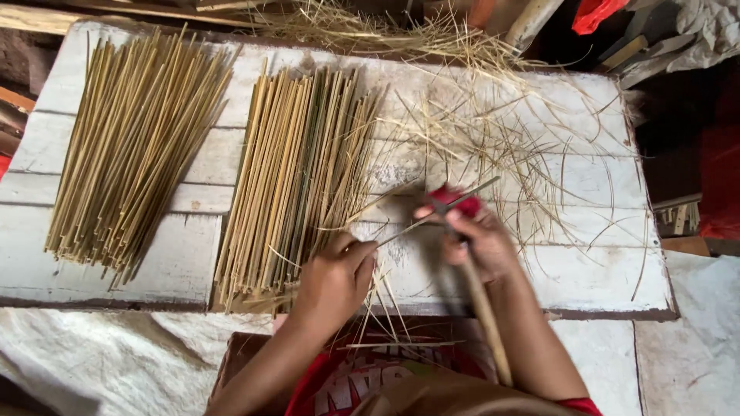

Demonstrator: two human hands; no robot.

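1. Sticks, thin yellow-green bamboo ones, lie in a finished-looking left heap (131, 146) on the white plank board (586, 270).
2. A second heap of like sticks (297, 177) lies beside it, just by my left hand (335, 281).
3. My left hand is closed on one thin bamboo sliver (401, 231).
4. My right hand (478, 239) is clenched around a long-handled blade with red wrap (462, 202), meeting that sliver.
5. Pale shavings (501, 131) litter the right; I judge the work well along, this sliver unfinished.
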